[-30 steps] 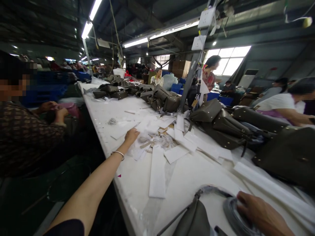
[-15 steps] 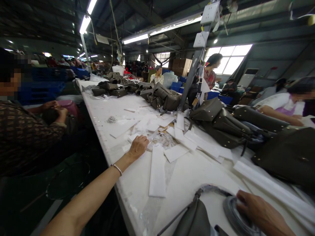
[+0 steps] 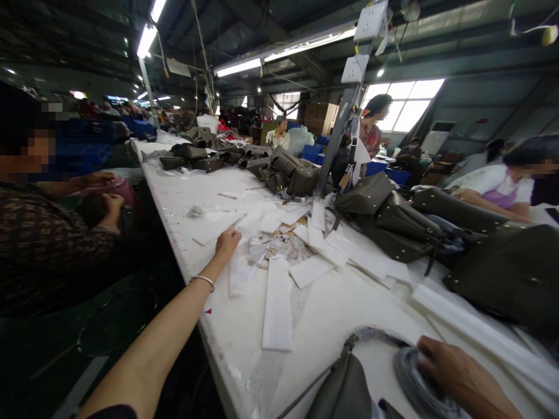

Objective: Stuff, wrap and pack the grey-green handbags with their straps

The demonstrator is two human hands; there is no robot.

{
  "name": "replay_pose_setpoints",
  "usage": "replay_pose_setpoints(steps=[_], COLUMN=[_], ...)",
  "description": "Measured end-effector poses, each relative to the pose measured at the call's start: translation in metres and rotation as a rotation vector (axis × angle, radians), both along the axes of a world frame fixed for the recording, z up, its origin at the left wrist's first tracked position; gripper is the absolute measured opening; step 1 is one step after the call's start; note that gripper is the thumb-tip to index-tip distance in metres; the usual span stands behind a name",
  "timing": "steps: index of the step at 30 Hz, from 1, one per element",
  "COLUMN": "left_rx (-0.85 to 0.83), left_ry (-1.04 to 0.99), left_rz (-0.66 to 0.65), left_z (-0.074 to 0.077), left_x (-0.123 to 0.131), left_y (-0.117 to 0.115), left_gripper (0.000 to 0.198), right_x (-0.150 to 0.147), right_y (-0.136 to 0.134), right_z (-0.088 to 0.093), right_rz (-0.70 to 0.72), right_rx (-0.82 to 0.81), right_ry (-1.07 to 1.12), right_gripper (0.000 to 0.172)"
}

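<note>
My left hand (image 3: 227, 243) is stretched out over the white table, its fingers pinched together. A thin translucent plastic sheet (image 3: 239, 273), blurred, hangs from them. Just right of it lies a heap of small tags and scraps (image 3: 290, 245). At the lower right, my right hand (image 3: 456, 369) grips the edge of a coiled grey strap (image 3: 410, 378), which looks wrapped in plastic; some of its fingers are hidden. The strap arches over to a dark olive handbag (image 3: 343, 387) at the bottom edge, cut off by the frame.
White foam strips (image 3: 277, 308) lie across the table (image 3: 227, 343). Several dark handbags (image 3: 384, 215) line its far side beside a grey post (image 3: 338, 139) with sockets. A co-worker (image 3: 48, 238) sits close on the left, hands on a dark item. Another person (image 3: 502, 189) leans in at right.
My left hand has moved left and back from the scrap heap, and the translucent sheet now hangs beside it. My right hand stays on the coiled strap.
</note>
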State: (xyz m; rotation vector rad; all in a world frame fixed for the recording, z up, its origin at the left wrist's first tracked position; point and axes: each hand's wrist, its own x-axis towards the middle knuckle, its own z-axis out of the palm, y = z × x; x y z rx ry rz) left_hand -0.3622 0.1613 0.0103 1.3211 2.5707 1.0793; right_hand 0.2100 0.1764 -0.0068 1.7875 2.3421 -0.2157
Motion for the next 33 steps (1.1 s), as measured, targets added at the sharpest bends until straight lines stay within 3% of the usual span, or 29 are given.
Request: replay_pose_setpoints(steps=[5, 8, 10, 13, 16, 19, 23, 29, 33], left_rx=[0.136, 0.208, 0.223, 0.167, 0.036, -0.101, -0.215, -0.299, -0.295], left_ry=[-0.057, 0.065, 0.170, 0.301, 0.389, 0.459, 0.546, 0.570, 0.556], left_rz=[0.122, 0.069, -0.049, -0.306, -0.559, -0.694, -0.641, -0.434, -0.526], left_z=[-0.004, -0.001, 0.002, 0.003, -0.004, -0.013, -0.020, -0.017, -0.015], left_x=[-0.007, 0.010, 0.027, 0.053, 0.074, 0.086, 0.085, 0.058, 0.046], left_y=[0.000, -0.003, -0.003, 0.002, 0.009, 0.015, 0.018, 0.019, 0.017], left_gripper=[0.023, 0.035, 0.038, 0.025, 0.016, 0.014, 0.009, 0.024, 0.020], right_x=[-0.001, 0.000, 0.001, 0.004, 0.006, 0.005, 0.001, 0.002, 0.001], right_y=[-0.002, -0.001, 0.001, 0.003, 0.003, 0.002, 0.001, 0.001, 0.001], right_z=[0.001, 0.002, 0.000, -0.003, -0.006, -0.005, -0.001, 0.000, 0.002], right_rz=[-0.020, -0.009, -0.012, -0.018, -0.004, -0.004, -0.028, -0.019, -0.025], right_rx=[0.017, 0.011, 0.005, 0.004, 0.026, 0.030, 0.004, -0.014, -0.043], right_ry=[0.002, 0.004, 0.010, 0.030, 0.039, 0.016, -0.001, 0.014, 0.002], right_gripper=[0.013, 0.012, 0.012, 0.012, 0.011, 0.012, 0.010, 0.010, 0.010])
